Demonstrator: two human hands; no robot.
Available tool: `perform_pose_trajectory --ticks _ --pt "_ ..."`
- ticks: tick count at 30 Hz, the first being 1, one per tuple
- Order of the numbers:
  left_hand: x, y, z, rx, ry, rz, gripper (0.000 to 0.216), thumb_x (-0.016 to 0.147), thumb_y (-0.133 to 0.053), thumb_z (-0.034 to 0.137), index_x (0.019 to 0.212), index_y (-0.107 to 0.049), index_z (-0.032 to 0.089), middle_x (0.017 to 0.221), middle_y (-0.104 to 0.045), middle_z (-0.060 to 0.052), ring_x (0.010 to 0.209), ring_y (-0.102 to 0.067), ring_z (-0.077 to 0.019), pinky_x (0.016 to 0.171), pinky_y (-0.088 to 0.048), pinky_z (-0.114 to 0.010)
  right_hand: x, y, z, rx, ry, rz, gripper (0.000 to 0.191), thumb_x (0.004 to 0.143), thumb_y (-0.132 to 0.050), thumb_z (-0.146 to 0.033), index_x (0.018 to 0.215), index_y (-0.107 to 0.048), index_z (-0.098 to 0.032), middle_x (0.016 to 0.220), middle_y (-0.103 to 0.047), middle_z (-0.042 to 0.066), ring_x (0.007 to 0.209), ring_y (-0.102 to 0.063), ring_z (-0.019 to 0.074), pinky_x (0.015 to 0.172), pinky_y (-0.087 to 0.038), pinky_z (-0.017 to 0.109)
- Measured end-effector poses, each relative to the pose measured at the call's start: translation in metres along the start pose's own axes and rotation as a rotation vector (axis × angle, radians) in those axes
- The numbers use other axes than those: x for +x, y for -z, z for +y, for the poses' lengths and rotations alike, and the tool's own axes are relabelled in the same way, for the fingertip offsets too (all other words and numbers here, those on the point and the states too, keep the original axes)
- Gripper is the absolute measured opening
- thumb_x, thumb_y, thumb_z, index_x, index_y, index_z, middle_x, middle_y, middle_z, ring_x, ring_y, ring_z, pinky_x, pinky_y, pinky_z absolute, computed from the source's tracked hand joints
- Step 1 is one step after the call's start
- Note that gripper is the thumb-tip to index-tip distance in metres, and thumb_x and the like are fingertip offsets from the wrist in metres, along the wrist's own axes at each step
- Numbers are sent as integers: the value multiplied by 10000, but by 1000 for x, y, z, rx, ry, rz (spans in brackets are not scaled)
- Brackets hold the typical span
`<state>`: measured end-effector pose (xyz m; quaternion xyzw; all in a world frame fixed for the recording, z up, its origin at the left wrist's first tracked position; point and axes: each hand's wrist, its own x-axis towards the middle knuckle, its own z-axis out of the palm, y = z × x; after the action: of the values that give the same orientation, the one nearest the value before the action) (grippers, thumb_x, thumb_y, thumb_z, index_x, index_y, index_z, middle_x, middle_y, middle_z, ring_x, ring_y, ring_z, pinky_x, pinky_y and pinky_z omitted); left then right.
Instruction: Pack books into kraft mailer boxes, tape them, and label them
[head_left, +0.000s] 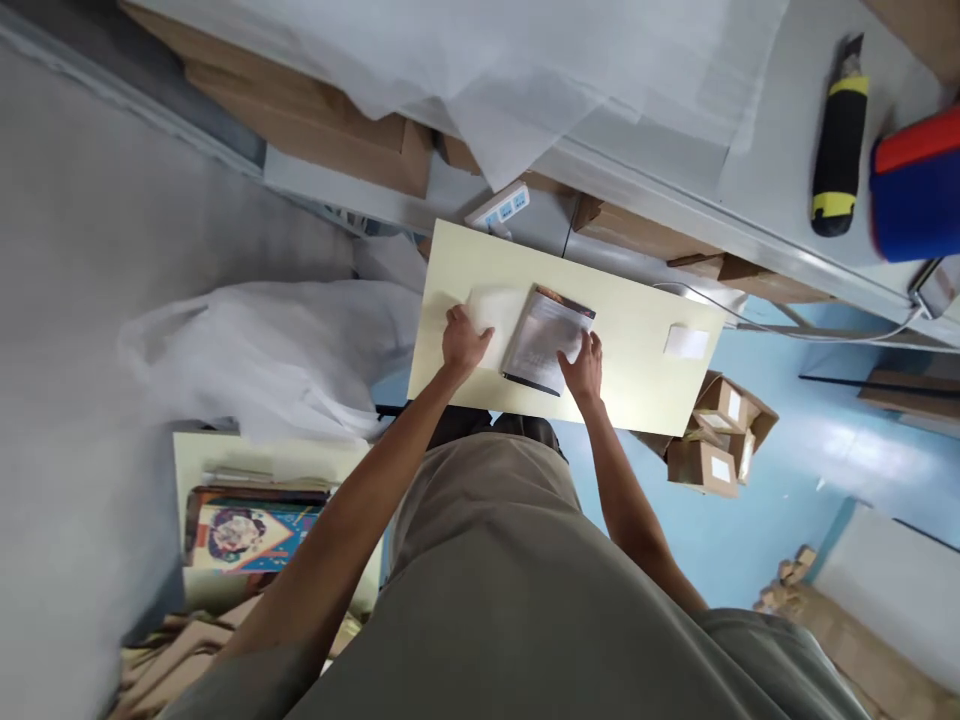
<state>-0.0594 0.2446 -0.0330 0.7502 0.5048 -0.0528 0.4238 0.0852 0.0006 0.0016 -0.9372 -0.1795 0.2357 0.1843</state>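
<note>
A book [541,335] lies partly wrapped in thin white foam sheet [491,308] on a pale yellow table [622,380]. My left hand [463,343] rests with its fingers pressed flat on the foam sheet just left of the book. My right hand [583,364] is on the book's right side, fingers bent over the wrapping at its edge. Both arms reach straight out from my body over the table's near edge.
A small white label [685,341] lies on the table's right part. A power strip [497,209] sits at the far edge. Cardboard boxes [716,435] stand on the blue floor. A yellow-black utility knife [840,140] and a red-blue object [916,185] lie on a grey bench; white foam sheeting [255,345] is heaped at left.
</note>
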Motion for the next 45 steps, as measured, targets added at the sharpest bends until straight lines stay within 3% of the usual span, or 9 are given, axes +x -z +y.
perform_pose_trajectory --ticks 5,12,17,21,26,32,36,41,45 --pt "-11 3 19 146 -93 -52 265 1046 -645 441 1067 -718 187 1053 -797 -167 1083 -751 -352 990 -552 -416 -36 -20 24 388 -237 -28 854 944 -689 -582 1659 -449 -180 1570 -618 259 1327 -696 367 1056 -628 535" --pt "-52 -35 65 137 -479 -185 150 1044 -683 308 933 -734 222 1038 -820 -132 1006 -744 -299 971 -533 -396 -8 -21 32 698 -473 -14 755 836 -768 -585 1455 -640 -171 1345 -761 198 1122 -750 306 996 -612 467" --pt "-61 -85 87 122 -404 -204 154 1038 -664 247 905 -736 219 1014 -811 -139 1005 -722 -311 971 -538 -426 12 -8 46 900 -534 -155 509 771 -816 -614 1031 -755 -180 901 -767 69 882 -710 238 823 -574 375" --pt "-57 -101 85 154 -366 -208 159 1011 -630 173 905 -740 218 986 -793 -128 1022 -702 -316 1021 -540 -461 18 -3 51 951 -495 -229 440 748 -833 -607 874 -727 -198 763 -695 21 788 -652 206 784 -544 361" --pt "-70 -110 80 158 -405 -156 163 1027 -664 285 1087 -762 169 1251 -734 -205 1249 -674 -361 1190 -504 -534 18 -2 50 985 -429 -261 441 743 -818 -616 895 -690 -222 797 -682 17 848 -640 223 805 -533 367" --pt "-109 -130 81 146 -417 -109 638 972 -789 445 1488 -597 121 1682 -470 -283 1608 -432 -444 1317 -399 -625 12 7 47 955 -260 -270 497 817 -670 -732 876 -693 -238 844 -706 26 873 -652 223 813 -539 358" --pt "-118 -124 86 114 -378 -87 805 934 -843 440 1596 -497 142 1720 -458 -277 1619 -445 -432 1331 -401 -614 7 17 35 1038 -212 -312 525 841 -693 -741 964 -756 -235 960 -770 53 909 -704 232 877 -580 390" --pt "-111 -99 91 -13 -305 -34 672 908 -841 292 1525 -590 208 1604 -620 -207 1506 -599 -384 1290 -484 -571 0 27 15 1127 -161 -344 512 847 -742 -742 985 -768 -249 1045 -798 55 968 -732 237 969 -585 414" --pt "-101 -73 87 -210 -234 -112 586 882 -803 248 1453 -671 259 1493 -723 -117 1358 -716 -329 1202 -574 -521 -2 27 4 1125 -166 -380 537 861 -743 -767 1047 -765 -264 1092 -805 58 1040 -741 248 1021 -563 428"
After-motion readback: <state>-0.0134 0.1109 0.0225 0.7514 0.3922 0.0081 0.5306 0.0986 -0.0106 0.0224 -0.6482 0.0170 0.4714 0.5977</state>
